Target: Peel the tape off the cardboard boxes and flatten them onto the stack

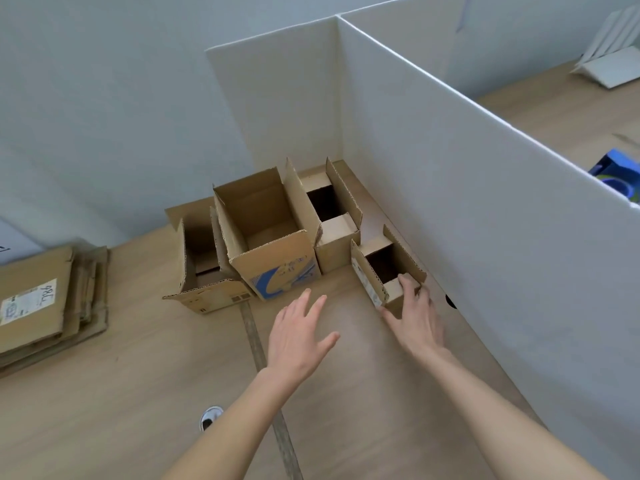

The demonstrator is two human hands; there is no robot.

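**Right hand on the smallest box, left hand coming in free**

Nearest you, both forearms reach out over the wooden floor [104,410]; your left hand [298,337] hovers palm down, fingers spread and straight, holding nothing, probably ready to steady or take the far side of whatever you lift.

Your right hand [414,318] is on the small box [384,271]; fingers curl over its near top edge, thumb against the front face; a grip for drawing it out of the row, I judge; it stands just beside the white partition [485,202], so there is little room on that side.

Three more open boxes stand touching in a row behind: the printed box [273,265], a narrow box [334,237] to its right, a low box [204,282] to its left; flaps up; tape not discernible from here.

The flattened stack [45,299] lies well apart at far left, against the wall; clear floor between, presumably kept as working space for peeling and folding.
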